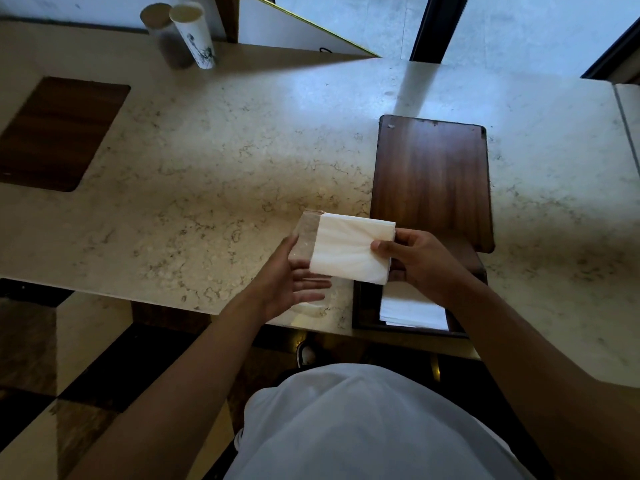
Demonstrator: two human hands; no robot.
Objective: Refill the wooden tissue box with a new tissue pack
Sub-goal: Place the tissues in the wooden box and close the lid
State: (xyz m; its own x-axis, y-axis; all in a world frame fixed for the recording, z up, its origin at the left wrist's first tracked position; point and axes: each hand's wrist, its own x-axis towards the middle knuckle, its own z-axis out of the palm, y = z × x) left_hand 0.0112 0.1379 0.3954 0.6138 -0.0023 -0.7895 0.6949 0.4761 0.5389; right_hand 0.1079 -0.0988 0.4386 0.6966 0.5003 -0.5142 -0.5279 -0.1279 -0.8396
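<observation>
A white tissue stack hangs over the counter's front edge, its left end still inside a clear plastic wrapper. My right hand pinches the stack's right end. My left hand cups the wrapper end from below, fingers spread. Below my right hand the open wooden tissue box sits at the counter's front edge, with a few white tissues inside. Its dark wooden lid lies flat on the counter just behind the box.
The marble counter carries a dark wooden inlay at the left and a white paper cup at the back, reflected in a mirror. A gold-edged panel stands behind. Checkered floor lies below.
</observation>
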